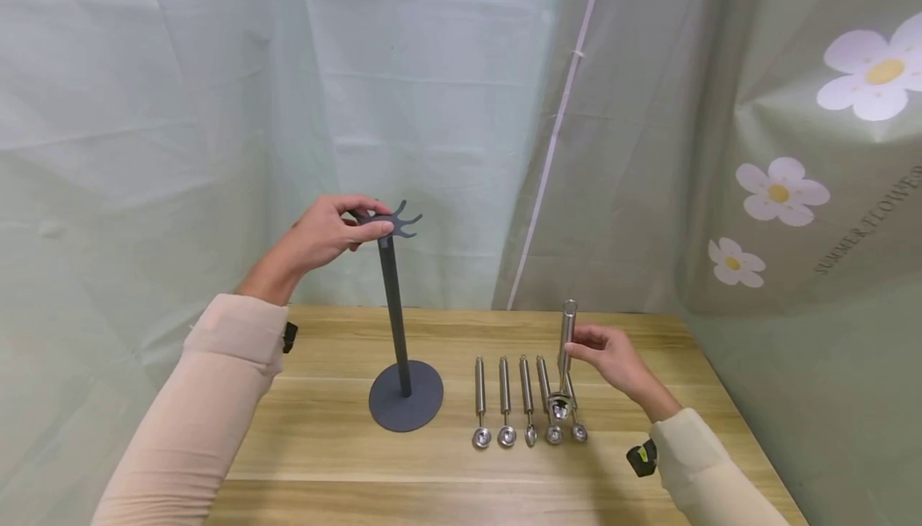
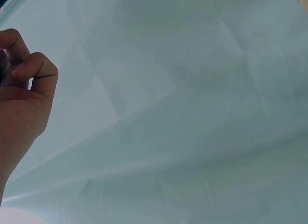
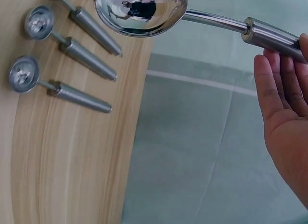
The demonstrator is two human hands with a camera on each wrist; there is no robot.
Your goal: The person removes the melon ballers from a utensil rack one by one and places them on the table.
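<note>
Head view shows the right hand (image 1: 612, 358) pinching the handle of a steel scoop (image 1: 565, 366), which stands almost upright, its bowl below the fingers and just above the wooden table (image 1: 324, 446). The hook head (image 1: 396, 222) of the dark stand (image 1: 403, 398) is up and to the left, held by the curled fingers of the left hand (image 1: 324, 234). Five small scoops (image 1: 529, 402) lie in a row beneath.

Both arms extended, hands apart.
Raised left hand (image 1: 327, 231) pinched with curled fingers; lower right hand (image 1: 612, 358) gripped lightly.

Spoons (image 1: 527, 400) right of stand (image 1: 401, 334)
</note>
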